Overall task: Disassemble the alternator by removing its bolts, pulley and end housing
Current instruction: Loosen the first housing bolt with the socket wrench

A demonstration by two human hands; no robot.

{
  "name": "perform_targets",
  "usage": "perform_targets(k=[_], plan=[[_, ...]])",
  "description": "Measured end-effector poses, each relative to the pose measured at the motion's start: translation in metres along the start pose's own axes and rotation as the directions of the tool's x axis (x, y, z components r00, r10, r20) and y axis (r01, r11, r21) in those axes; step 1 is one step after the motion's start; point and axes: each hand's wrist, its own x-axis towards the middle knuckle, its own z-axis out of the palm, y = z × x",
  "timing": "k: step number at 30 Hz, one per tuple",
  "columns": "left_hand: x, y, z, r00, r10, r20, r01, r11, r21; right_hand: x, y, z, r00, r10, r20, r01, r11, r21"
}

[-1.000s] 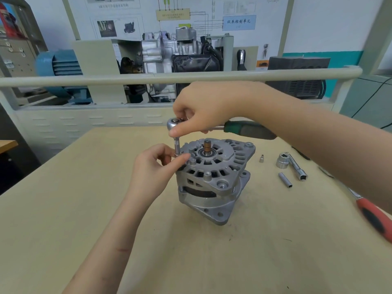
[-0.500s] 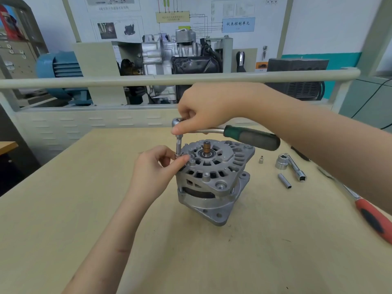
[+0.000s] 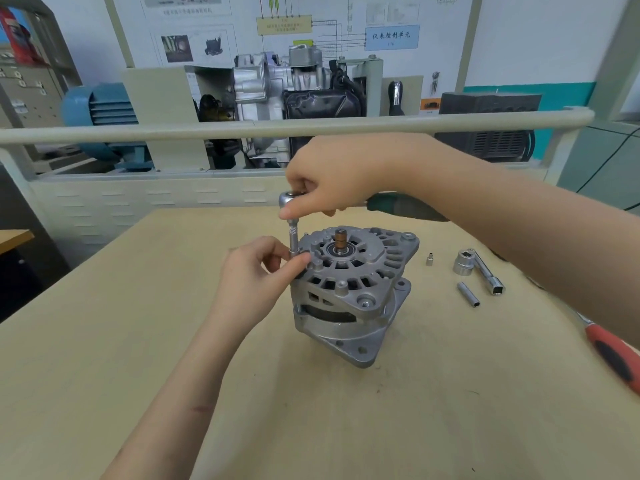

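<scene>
My right hand [image 3: 332,181] grips the ratchet [image 3: 290,199] at frame centre, left hand [image 3: 258,275] pinching its socket [image 3: 293,241] on an alternator [image 3: 349,289] bolt; next, I judge, steady turning

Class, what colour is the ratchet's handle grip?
Dark green, seen in the head view: the ratchet handle sticks out behind the right hand.

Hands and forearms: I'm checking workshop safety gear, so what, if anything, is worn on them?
Nothing shows: the left hand and right hand are gloveless, with no rings, watch or sleeves on either forearm. The left forearm has a short reddish mark.
</scene>
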Motion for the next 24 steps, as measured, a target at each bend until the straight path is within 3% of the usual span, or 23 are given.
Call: perform_targets(k=[6,14,21,24], plan=[[0.0016,-0.0013,-0.0035,0.992,0.001,0.125,0.010,0.996,-0.087,-0.0017,-0.0031,-0.0019,0.998,-0.065,0.001,0.065,0.997,0.028],[0.0007,0.0011,0.0057,0.998,-0.023,-0.056,0.023,1.000,-0.001,-0.0033,-0.0009,0.0000,1.000,0.022,-0.010,-0.022,0.998,0.060],[0.0006,0.0006,-0.0024,0.992,-0.054,0.113,0.063,0.995,-0.073,-0.0041,0.0009,-0.0021,0.998,-0.060,-0.007,0.060,0.990,0.129],[0.0000,0.0004,0.0023,0.999,-0.027,0.022,0.026,0.998,0.049,-0.0043,-0.0004,-0.0002,0.998,-0.054,-0.031,0.057,0.992,0.114]])
